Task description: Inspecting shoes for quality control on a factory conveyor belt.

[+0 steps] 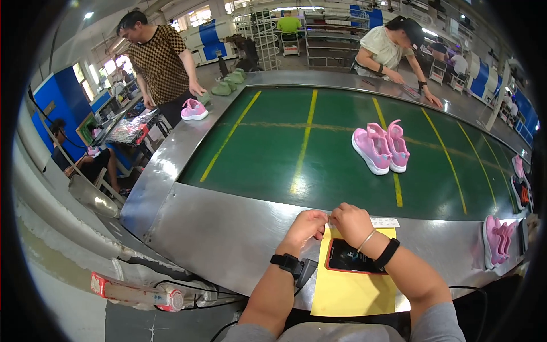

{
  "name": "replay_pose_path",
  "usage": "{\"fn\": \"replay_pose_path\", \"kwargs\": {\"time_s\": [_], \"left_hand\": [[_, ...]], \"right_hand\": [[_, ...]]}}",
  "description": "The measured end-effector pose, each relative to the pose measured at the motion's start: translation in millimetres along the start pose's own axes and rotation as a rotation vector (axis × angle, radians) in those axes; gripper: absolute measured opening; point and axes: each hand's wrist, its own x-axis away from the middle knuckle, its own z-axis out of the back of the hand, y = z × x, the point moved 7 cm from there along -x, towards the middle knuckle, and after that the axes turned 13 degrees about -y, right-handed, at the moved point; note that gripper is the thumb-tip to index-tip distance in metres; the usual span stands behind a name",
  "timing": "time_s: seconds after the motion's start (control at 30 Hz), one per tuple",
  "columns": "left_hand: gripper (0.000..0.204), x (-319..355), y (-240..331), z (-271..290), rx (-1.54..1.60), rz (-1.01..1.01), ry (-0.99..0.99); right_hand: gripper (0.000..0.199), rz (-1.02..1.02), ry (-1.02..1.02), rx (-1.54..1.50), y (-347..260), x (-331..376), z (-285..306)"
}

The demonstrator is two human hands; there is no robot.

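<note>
My left hand [309, 224] and my right hand [352, 224] meet over the metal edge of the table, their fingertips pinched close together. What lies between the fingers is too small to make out. Beneath them is a yellow sheet [347, 293], and on it rests a phone [350, 257] with a red edge, partly covered by my right wrist. A white strip with small printed marks [384, 223] sticks out past my right hand at the top of the sheet. Farther off, a pair of pink shoes [380, 149] with white soles stands on the green conveyor belt [256, 154].
More pink shoes [497, 242] stand at the right on the metal rim [211, 216]. One pink shoe [194, 110] and several green shoes or shoe forms [228, 84] sit at the far left. A person [162, 62] stands there; another person [390, 51] leans over the far rim.
</note>
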Motion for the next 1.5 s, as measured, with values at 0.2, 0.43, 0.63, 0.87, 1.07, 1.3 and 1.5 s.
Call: {"fn": "replay_pose_path", "kwargs": {"time_s": [0.2,0.43,0.63,0.87,1.07,1.3,1.5], "left_hand": [[0.012,1,4,5,0.031,-0.019,-0.062],[0.013,-1,3,10,-0.011,0.003,-0.014],[0.013,3,5,4,0.025,0.002,-0.041],[0.017,4,9,2,-0.033,-0.037,-0.065],[0.026,0,7,8,-0.054,-0.027,-0.080],[0.031,8,19,22,-0.030,-0.119,0.045],[0.027,8,29,28,0.024,-0.243,0.174]], "right_hand": [[0.008,-0.001,0.031,-0.045,-4,-6,3],[0.012,0.029,-0.012,-0.104,-3,-3,-1],[0.011,0.002,-0.045,-0.105,0,-3,-5],[0.006,0.021,-0.063,-0.200,5,-11,-11],[0.009,0.003,-0.104,-0.594,30,-16,3],[0.012,-0.086,0.161,-0.315,115,-38,27],[0.007,-0.432,0.148,-0.062,205,-57,14]]}}
